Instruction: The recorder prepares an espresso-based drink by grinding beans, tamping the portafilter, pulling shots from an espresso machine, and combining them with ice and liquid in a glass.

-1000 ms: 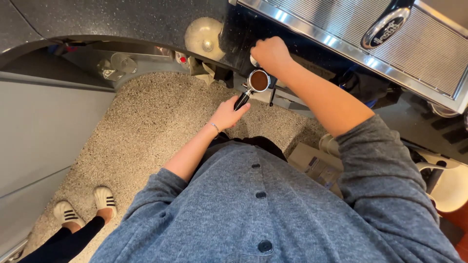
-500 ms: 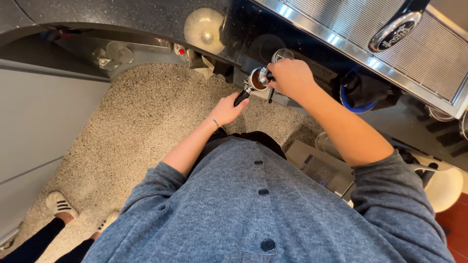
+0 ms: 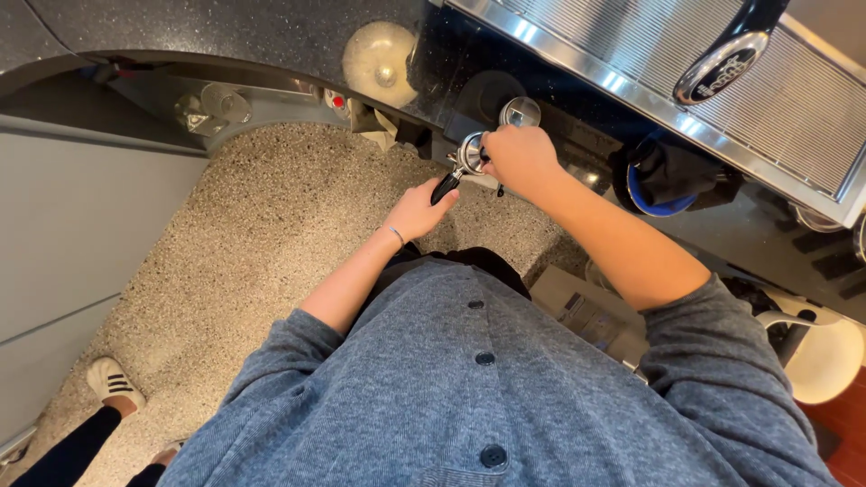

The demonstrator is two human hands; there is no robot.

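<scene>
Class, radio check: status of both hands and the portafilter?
Left hand grips the portafilter handle. Right hand covers its basket, at the counter edge. Nothing blocking.

Portafilter [image 3: 462, 162]: polished metal basket, glossy black plastic handle. Countertop [image 3: 225, 27]: dark speckled stone, glossy; machine panel [image 3: 631, 63]: ribbed brushed metal with bright steel trim. Floor [image 3: 225, 243]: rough speckled beige aggregate, matt; cardigan [image 3: 478, 388]: grey-blue knitted cloth, soft and matt, dark plastic buttons.
</scene>
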